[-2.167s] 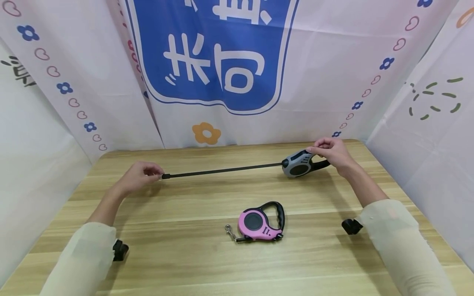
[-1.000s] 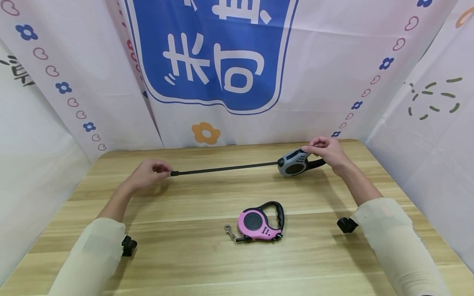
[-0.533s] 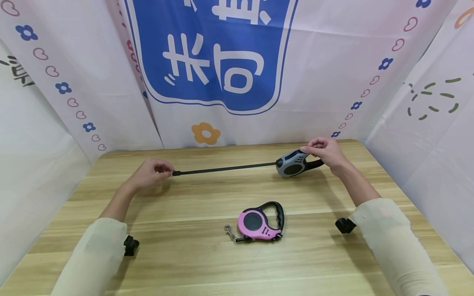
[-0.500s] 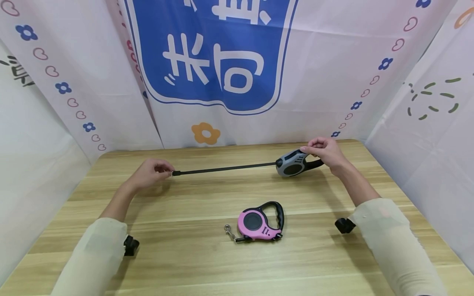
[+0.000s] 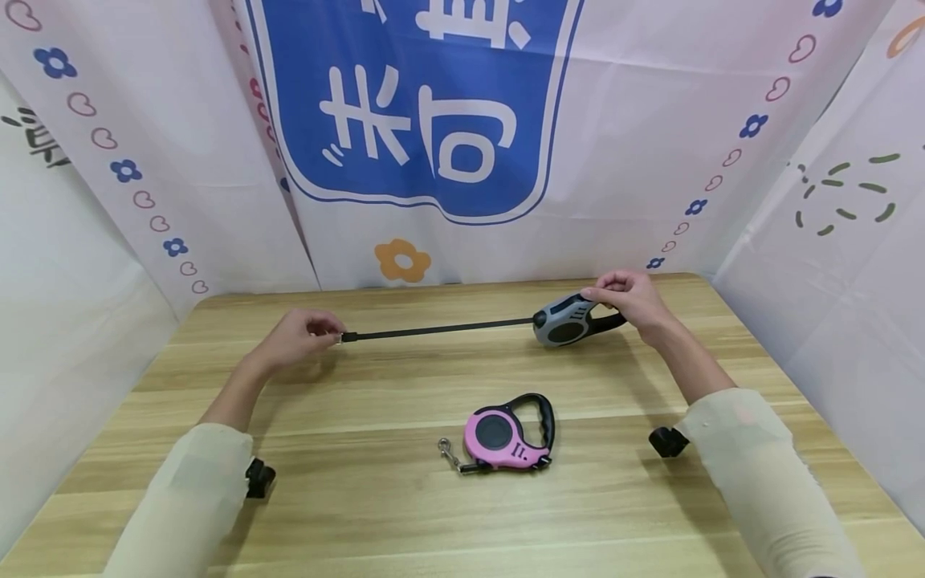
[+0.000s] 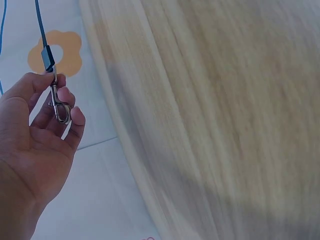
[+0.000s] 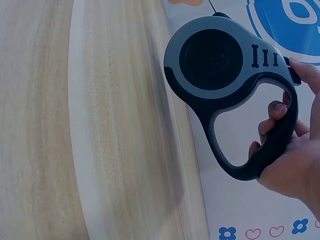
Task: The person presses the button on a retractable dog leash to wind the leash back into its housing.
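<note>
A grey and black retractable dog leash is held up over the far side of the table by my right hand. In the right wrist view, the fingers curl through its black handle, and the thumb lies at the button on top. Its black strap stretches straight across to the left. There my left hand pinches the strap's end at the metal snap hook, which dangles in front of the fingers in the left wrist view. A pink retractable leash lies nearer, at mid-table.
The pink leash's own metal clip lies at its left on the wooden table. Printed cloth hangs right behind the table's back edge, with more white cloth on both sides. Black wrist cameras stick out from the sleeves.
Both hands have come closer together: the left moved right and the right moved left with the grey leash. The strap between them is shorter. The pink leash has stayed put.
</note>
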The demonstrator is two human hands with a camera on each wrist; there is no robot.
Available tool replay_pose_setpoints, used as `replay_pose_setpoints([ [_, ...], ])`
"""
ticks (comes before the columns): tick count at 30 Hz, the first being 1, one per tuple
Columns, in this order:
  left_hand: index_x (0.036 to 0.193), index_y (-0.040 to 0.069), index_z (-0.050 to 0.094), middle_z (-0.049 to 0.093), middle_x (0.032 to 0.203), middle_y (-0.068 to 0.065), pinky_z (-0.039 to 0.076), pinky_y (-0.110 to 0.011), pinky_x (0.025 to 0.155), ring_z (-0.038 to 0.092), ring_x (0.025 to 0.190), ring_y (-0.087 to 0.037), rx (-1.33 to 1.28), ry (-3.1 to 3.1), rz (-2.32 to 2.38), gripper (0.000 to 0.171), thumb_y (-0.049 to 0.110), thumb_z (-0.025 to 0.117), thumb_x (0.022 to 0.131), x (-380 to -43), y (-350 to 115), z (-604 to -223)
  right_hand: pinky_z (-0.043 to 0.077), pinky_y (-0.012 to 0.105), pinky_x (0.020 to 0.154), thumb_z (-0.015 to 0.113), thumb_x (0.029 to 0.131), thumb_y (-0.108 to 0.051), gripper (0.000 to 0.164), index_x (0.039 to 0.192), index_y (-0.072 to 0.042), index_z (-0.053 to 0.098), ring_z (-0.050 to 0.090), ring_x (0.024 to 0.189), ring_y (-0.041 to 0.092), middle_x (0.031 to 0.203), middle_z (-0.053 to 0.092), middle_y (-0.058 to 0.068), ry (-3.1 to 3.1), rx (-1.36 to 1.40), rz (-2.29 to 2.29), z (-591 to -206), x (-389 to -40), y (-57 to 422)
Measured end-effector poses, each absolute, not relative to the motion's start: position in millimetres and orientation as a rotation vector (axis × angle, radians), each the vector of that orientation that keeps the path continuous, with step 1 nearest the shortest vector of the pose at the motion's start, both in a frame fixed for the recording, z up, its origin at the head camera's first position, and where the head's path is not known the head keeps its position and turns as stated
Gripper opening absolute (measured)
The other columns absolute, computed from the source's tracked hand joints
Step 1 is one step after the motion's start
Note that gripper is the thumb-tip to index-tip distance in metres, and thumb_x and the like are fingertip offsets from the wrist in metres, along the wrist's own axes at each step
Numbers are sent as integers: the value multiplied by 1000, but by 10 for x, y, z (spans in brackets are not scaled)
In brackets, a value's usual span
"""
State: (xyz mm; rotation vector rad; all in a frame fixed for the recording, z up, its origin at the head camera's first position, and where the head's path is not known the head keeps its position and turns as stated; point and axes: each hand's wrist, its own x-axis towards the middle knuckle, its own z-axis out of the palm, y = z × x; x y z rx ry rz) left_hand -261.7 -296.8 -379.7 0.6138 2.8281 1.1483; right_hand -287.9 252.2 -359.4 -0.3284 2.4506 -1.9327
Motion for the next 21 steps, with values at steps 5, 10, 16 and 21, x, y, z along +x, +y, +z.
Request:
replay_pose_setpoints([
  [5,107,-7,73,71,97,-16,52,-24,68,59,82,-14,625,2830,1139,14,-1,65,97,-2622,-2933,-3796,44,23,72,74,95,-11,13,84,-16,68,51,75,8,75,62,-14,2451,-314,-1919,-3594,-2878,2499],
  [10,107,-6,73,72,97,-15,51,-24,68,59,83,-17,635,2828,1142,14,-1,66,97,-2618,-2903,-3784,45,24,73,74,95,-13,13,84,-16,67,52,76,8,76,63,-13,2450,-300,-1909,-3585,-2871,2463],
  [16,107,-7,73,72,96,-14,50,-24,68,59,83,-18,633,2812,1156,13,-2,66,96,-2624,-2885,-3774,46,24,76,74,94,-12,15,82,-17,67,55,77,7,75,65,-13,2434,-305,-1922,-3596,-2875,2425],
  [21,106,-7,73,72,97,-15,50,-23,69,59,83,-17,636,2801,1173,13,-4,66,96,-2636,-2862,-3793,47,22,76,73,94,-11,15,82,-17,66,56,78,7,76,66,-13,2428,-304,-1923,-3617,-2885,2398],
])
